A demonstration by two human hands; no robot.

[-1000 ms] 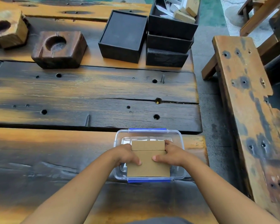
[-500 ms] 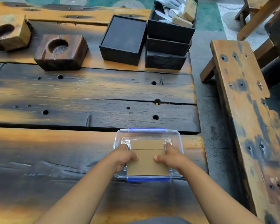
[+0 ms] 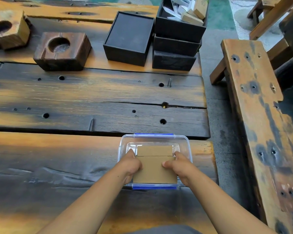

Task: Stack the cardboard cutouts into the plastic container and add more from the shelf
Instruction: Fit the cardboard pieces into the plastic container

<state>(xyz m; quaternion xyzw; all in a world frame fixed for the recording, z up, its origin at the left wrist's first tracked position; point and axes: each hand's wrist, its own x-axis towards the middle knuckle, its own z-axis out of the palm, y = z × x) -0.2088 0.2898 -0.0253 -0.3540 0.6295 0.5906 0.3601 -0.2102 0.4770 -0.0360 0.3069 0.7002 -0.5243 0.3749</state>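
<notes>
A clear plastic container (image 3: 184, 142) with blue clips sits near the table's front right corner. Brown cardboard cutouts (image 3: 155, 168) lie flat inside it, one rectangle over another whose far edge shows behind. My left hand (image 3: 131, 164) grips the left side of the cutouts, fingers reaching down into the container. My right hand (image 3: 179, 165) holds the right side, thumb lying on top of the card. Both hands press the stack against the container's near part.
Two wooden blocks with round hollows (image 3: 61, 50) (image 3: 8, 29) stand at the far left. A black lidded box (image 3: 128, 38) and stacked black boxes (image 3: 175, 48) holding small cartons sit at the back. A wooden bench (image 3: 260, 115) runs along the right.
The cutouts and both hands have sunk slightly deeper into the container and shifted a little forward. The camera tilted slightly; the container stayed in place.
</notes>
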